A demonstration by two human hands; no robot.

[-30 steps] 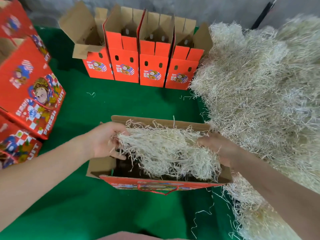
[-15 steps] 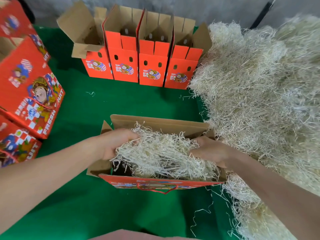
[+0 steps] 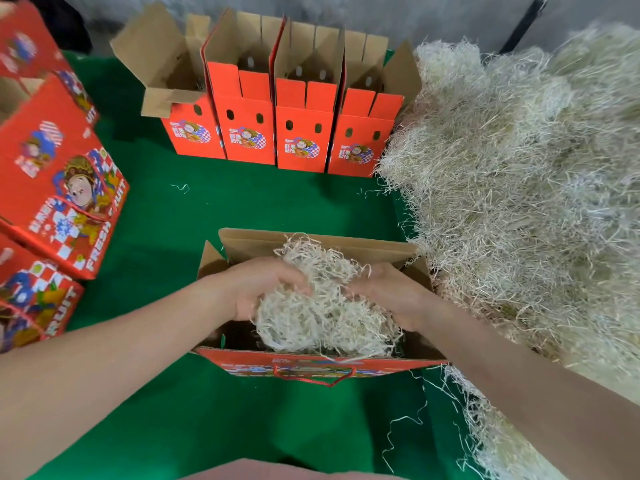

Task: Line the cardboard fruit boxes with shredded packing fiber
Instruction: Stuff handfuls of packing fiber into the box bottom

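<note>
Legend: my left hand (image 3: 263,289) and right hand (image 3: 391,296) have drawn inward, fingers (image 3: 294,277) curled round the wad of shredded fiber (image 3: 322,320). It is now bunched between them and sunk into the open fruit box (image 3: 311,239) beneath. Spreading it as lining likely remains.

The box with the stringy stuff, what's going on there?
A person is lining a red fruit box with shredded packing fiber. The left hand and right hand both grip the wad, which sits partly inside the open box on the green cloth. A big pile of the same fiber lies to the right. Four open boxes stand in a row at the back, and closed boxes are stacked on the left.
</note>
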